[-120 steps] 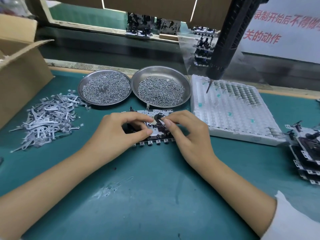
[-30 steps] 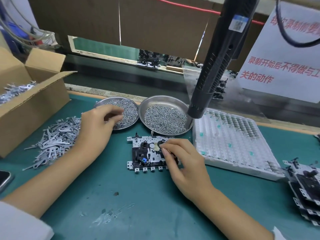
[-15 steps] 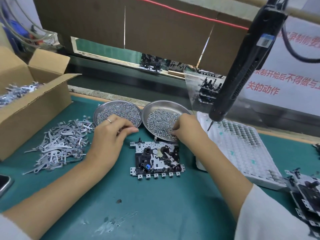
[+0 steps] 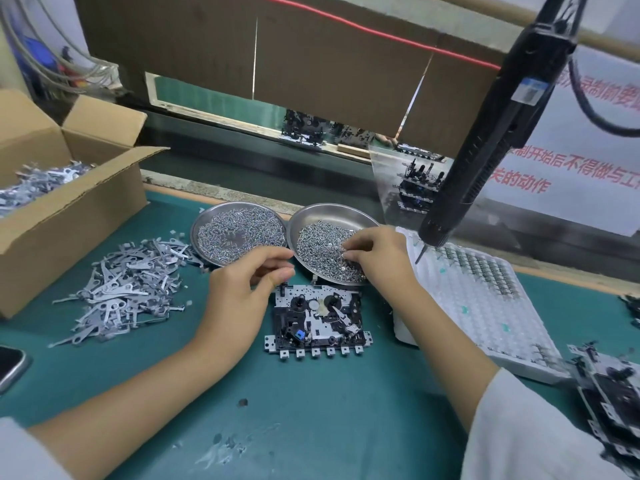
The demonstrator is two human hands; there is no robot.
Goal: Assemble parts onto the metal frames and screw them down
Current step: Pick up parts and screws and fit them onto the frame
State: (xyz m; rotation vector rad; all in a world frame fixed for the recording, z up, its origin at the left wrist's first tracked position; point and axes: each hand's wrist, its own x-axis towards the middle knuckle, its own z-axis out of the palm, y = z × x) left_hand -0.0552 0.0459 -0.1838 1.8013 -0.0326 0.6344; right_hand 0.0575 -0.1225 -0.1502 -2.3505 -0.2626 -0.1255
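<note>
Up beyond my right hand (image 4: 375,258), the white sign (image 4: 568,174) carries red Chinese print, cut off: "制开始后不得做与工" and below it "关的动作".

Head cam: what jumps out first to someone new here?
Probably the black electric screwdriver hanging down at upper right, over a white parts tray. Next, two steel dishes of screws at mid-bench: the right hand picks in the right dish, the left hand hovers near the left dish. Just in front lies the metal frame.
</note>
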